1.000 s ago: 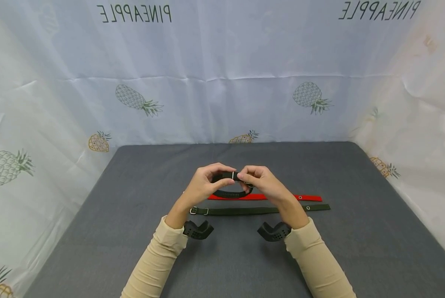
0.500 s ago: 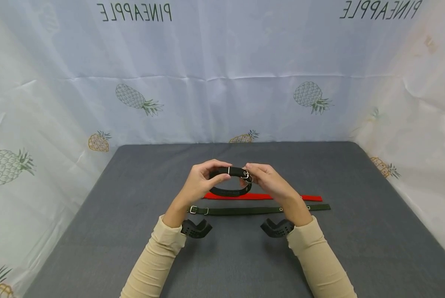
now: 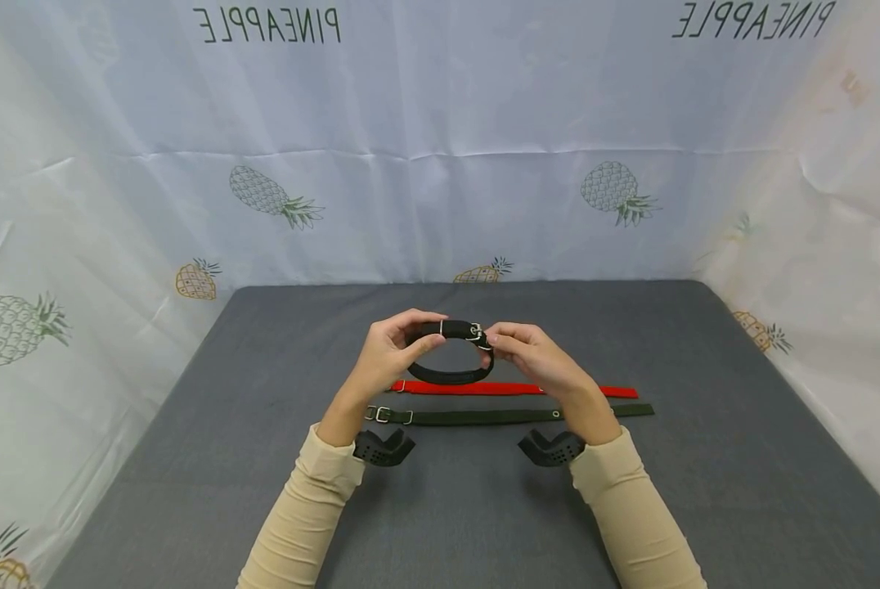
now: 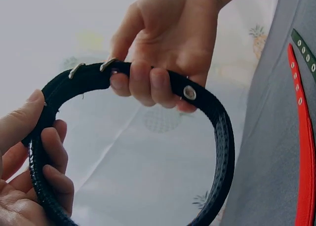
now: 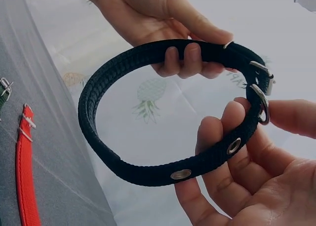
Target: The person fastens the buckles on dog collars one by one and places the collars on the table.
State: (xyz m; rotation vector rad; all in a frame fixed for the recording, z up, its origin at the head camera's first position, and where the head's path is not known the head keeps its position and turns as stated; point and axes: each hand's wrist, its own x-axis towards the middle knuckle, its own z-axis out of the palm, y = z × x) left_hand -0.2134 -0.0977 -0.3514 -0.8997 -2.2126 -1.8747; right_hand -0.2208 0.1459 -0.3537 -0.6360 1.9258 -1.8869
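Note:
A black collar (image 3: 451, 378) is fastened into a loop and held up above the table. My left hand (image 3: 384, 352) grips its left side, thumb and fingers by the metal keeper loop. My right hand (image 3: 532, 360) pinches the band at the right, just beside the silver buckle (image 3: 475, 331). In the right wrist view, the D-ring (image 5: 261, 105) lies by the right thumb, and the metal eyelets (image 5: 180, 174) show along the lower band. The fingers of both hands pass through the loop, hiding parts of the band.
On the grey table (image 3: 440, 507), a red collar (image 3: 477, 388) lies stretched out flat behind a dark green collar (image 3: 484, 417). Both are partly hidden by the arms and hands. A pineapple-print curtain (image 3: 440, 221) surrounds the table at the back and sides.
Both hands have raised the black collar slightly, shifting it left. My right fingers have moved off the buckle to the band beside it, so the buckle shows now. The loop looks wider.

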